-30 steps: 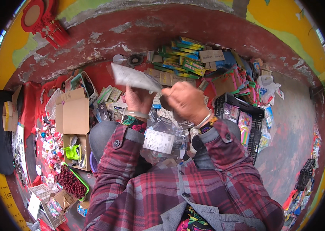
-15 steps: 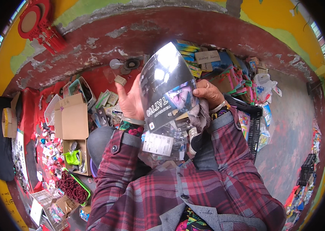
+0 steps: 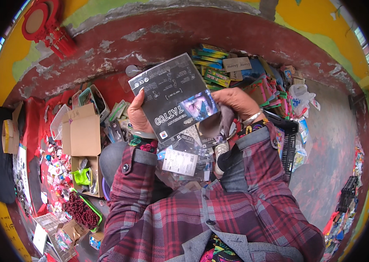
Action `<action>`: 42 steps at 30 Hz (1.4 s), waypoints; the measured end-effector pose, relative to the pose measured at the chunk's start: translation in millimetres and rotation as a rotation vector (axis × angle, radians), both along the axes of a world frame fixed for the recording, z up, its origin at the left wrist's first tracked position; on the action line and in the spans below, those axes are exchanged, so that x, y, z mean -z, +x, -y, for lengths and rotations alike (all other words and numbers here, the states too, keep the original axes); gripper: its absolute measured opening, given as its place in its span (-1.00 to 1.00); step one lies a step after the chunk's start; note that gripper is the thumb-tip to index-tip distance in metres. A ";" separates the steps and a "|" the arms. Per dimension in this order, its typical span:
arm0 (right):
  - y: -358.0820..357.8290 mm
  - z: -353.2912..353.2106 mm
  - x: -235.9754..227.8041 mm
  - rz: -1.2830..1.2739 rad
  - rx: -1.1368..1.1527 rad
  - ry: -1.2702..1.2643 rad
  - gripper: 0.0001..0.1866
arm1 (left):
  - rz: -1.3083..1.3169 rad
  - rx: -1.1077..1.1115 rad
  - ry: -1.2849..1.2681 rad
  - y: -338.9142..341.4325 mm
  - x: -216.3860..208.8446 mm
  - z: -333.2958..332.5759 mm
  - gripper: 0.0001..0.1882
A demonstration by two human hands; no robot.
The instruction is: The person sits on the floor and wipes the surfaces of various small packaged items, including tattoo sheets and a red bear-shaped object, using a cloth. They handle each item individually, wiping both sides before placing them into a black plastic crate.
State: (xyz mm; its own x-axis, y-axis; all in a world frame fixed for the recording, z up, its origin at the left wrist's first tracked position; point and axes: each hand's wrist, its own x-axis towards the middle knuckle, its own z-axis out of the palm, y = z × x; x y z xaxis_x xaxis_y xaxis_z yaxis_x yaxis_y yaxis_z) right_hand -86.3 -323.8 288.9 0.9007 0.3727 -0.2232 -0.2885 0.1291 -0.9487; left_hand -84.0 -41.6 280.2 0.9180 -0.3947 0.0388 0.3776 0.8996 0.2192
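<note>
A flat black packet [image 3: 162,98] with pale print and a small blue-purple picture tilts in front of me. My left hand [image 3: 139,114] grips its left edge, thumb in front and the other fingers hidden behind. At the right edge, beside the picture, my right hand [image 3: 238,104] is closed on a grey cloth [image 3: 227,120] that hangs under it. The packet partly hides its fingertips. Below, between my knees, lie more packets in clear wrap, among them a white printed card [image 3: 179,163].
To the left stand an open cardboard box [image 3: 81,131], a white basket [image 3: 99,105] and a green-rimmed tray of dark red beads [image 3: 82,212]. Stacked colourful boxes [image 3: 215,77] sit ahead against the wall. A black crate [image 3: 290,144] is by my right arm.
The packet has tilted back and turned, its top swinging left, and the bright glare on it is gone. My left hand has moved slightly left; my right thumb has left the packet's front.
</note>
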 end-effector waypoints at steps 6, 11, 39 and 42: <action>-5.8 30.8 -26.6 0.119 0.554 0.405 -0.71 | 0.020 -0.128 0.084 0.8 5.5 1.7 -0.54; -19.2 -46.3 -37.1 0.391 0.485 0.303 -0.63 | 0.061 -0.081 0.096 -10.8 0.9 36.3 -0.34; -30.0 -86.8 0.6 1.201 0.246 -0.702 -0.53 | 0.279 0.206 -0.201 -16.3 42.6 59.9 -0.34; -31.8 -97.0 2.7 1.322 -0.020 -0.632 -0.50 | -0.075 -0.381 0.050 -18.1 171.0 74.9 -0.37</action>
State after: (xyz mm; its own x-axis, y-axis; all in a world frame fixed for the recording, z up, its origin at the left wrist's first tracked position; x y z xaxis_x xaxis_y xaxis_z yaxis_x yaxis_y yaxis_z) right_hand -118.1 -226.8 286.2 0.5705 0.5429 0.6163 0.8211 -0.3931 -0.4138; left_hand -102.1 -116.5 109.2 0.9987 -0.0247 -0.0446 0.0352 0.9675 0.2505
